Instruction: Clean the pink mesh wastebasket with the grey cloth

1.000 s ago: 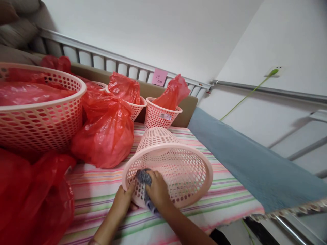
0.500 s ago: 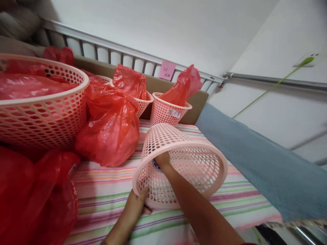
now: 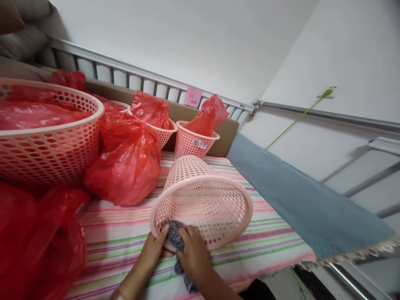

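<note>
A plain white wall fills the top of the view, above a white cloth striped in pink, green and purple. A long strip of blue-grey fabric runs toward four o'clock. At nine o'clock, partly cut off by the edge, stands a big round basket of pale pink perforated plastic, with red plastic inside.

Just below centre, toward six o'clock, a tapered pale pink plastic basket lies on its side on the striped cloth, its mouth facing the viewer (the stripes show through its holes). Nearer nine o'clock sits a bulging, glossy red plastic bag. Right behind the tipped basket, toward twelve, a smaller-looking pink plastic basket stands upright, a red bag poking out of it.

The right hand has its fingers closed on a rumpled dark grey cloth, pressed against the tipped basket's rim at seven o'clock; the cloth's loose end hangs below. The left hand grips that rim at eight o'clock, thumb inside. A square pink paper note with handwriting shows at twelve.
</note>
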`<state>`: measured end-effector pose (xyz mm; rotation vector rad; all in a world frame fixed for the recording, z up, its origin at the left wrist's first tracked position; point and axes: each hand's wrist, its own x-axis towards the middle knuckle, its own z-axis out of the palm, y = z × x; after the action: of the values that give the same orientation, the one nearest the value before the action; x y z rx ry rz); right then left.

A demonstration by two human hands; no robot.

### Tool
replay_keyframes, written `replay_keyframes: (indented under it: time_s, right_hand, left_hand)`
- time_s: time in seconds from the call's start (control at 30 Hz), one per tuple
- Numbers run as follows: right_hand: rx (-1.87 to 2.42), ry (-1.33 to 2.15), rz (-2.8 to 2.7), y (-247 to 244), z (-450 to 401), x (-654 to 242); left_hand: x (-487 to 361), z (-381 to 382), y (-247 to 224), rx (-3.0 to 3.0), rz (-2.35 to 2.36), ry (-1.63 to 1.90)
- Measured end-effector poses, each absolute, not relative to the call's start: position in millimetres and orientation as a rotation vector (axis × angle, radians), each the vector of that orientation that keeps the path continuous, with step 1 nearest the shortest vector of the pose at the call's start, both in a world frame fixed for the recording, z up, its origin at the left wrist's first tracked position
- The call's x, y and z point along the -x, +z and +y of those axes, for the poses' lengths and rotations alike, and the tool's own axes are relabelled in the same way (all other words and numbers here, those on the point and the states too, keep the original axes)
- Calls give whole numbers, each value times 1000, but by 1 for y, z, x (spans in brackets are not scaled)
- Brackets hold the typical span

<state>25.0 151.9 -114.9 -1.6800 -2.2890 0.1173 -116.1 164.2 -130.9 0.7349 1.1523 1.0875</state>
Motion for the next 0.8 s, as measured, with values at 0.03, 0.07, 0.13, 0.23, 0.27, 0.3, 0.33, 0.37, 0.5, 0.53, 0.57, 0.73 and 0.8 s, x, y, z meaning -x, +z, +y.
replay_keyframes:
  time_s: [0.03, 0.07, 0.13, 0.23, 0.27, 0.3, 0.33, 0.37, 0.5, 0.53, 0.57, 0.73, 0.8]
  right_hand:
    - [1677, 103, -2297, -114, 158, -24]
    - [1680, 76, -2298, -113, 167, -22]
    - [1717, -2, -2287, -111, 192, -17]
    - [1845, -134, -2221, -109, 240, -6]
    - [1879, -162, -2199, -109, 257, -2]
    - [1902, -179, -2180, -110, 274, 1]
    - [1916, -187, -2165, -110, 289, 3]
    - [1926, -187, -2153, -111, 303, 5]
    - [1953, -155, -2130, -117, 339, 7]
    - [1958, -149, -2128, -119, 343, 7]
    - [1961, -144, -2128, -120, 345, 6]
    - [1959, -160, -2137, -120, 346, 4]
    - [1949, -169, -2151, -117, 344, 5]
  left_hand:
    - [116, 165, -131, -742, 1176, 1056]
    - [116, 165, -131, -756, 1194, 1033]
    - [116, 165, -130, -797, 1213, 1020]
    - [118, 163, -124, -850, 1201, 1044]
    - [118, 163, -121, -855, 1204, 1041]
    - [118, 162, -119, -855, 1214, 1032]
    - [118, 161, -117, -853, 1226, 1020]
    - [118, 161, -115, -850, 1242, 1009]
    - [114, 162, -114, -830, 1276, 982]
    - [113, 163, -115, -822, 1278, 977]
    - [114, 163, -115, -815, 1279, 965]
    - [134, 166, -104, -881, 1319, 1064]
    - [143, 167, -101, -907, 1347, 1143]
